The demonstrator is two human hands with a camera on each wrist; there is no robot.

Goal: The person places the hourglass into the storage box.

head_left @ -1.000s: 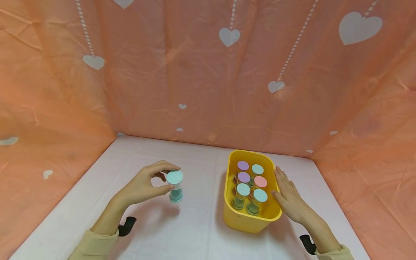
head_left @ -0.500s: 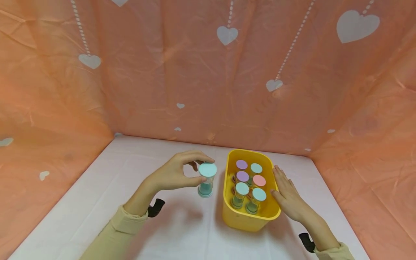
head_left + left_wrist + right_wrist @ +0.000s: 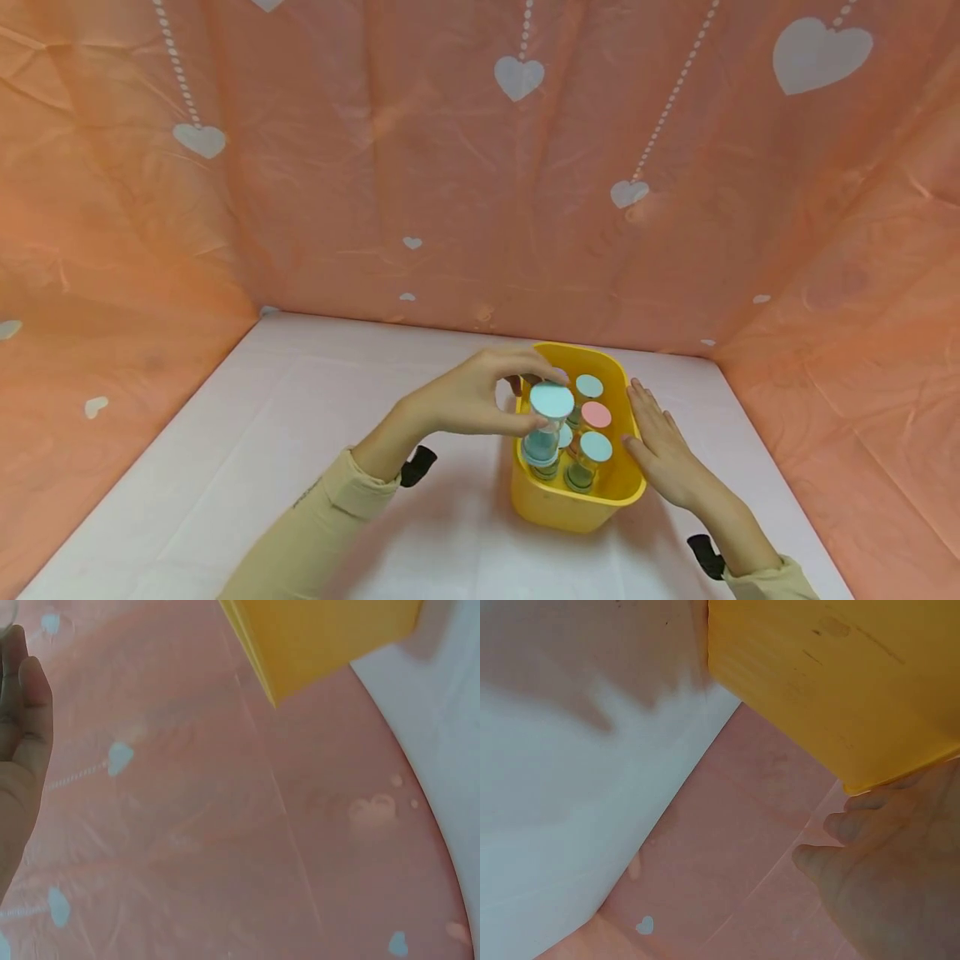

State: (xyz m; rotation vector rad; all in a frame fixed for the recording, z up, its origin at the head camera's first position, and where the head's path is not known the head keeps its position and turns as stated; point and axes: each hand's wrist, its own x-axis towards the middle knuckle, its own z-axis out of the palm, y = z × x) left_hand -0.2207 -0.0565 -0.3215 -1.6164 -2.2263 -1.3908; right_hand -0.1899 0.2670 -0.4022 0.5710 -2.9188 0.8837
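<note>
My left hand [image 3: 480,396] pinches a small hourglass [image 3: 551,402] with light-blue caps by its upper end, thumb on the near side. The hourglass is upright and overlaps the left part of a yellow bin [image 3: 566,510] in the head view. Inside the bin stand several more hourglasses, among them one with a pink cap [image 3: 596,415] and a light-blue-capped one [image 3: 596,447]; the purple-capped ones are mostly hidden behind my left hand and its hourglass. My right hand [image 3: 667,450] lies with straight fingers against the bin's right side, and the right wrist view shows the fingers at the rim.
A white cloth [image 3: 247,467] covers the table under the bin. Orange sheeting [image 3: 450,167] with white hearts closes off the back and both sides, close behind the bin's far end. Black straps [image 3: 417,467] sit at both wrists.
My left hand has carried the light-blue hourglass rightward, from the table's left part to over the bin's left side. My right hand has stayed against the bin.
</note>
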